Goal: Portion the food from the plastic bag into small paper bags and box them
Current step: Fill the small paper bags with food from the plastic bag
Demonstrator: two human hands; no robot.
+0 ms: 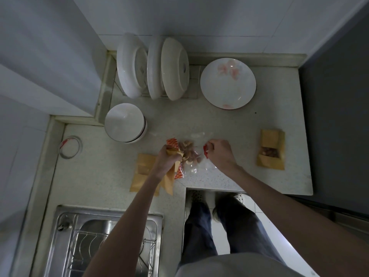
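A clear plastic bag [196, 150] of brown nut-like pieces [188, 153] lies mid-counter. My left hand [166, 160] grips a small tan paper bag [169, 179] right at the food, beside an orange-and-white patterned packet [178, 172]. My right hand [218, 151] pinches the plastic bag's red-marked edge [206, 150]. Flat tan paper bags [141, 170] lie under my left forearm. To the right, an open brown box [271, 151] holds some of the same food.
Stacked white bowls [124, 121] stand behind the food. White plates [153, 68] stand in a rack at the back, and a flowered plate [228, 82] lies beside it. A steel sink [103, 240] with a wire rack is at front left. A round lid [69, 146] lies left.
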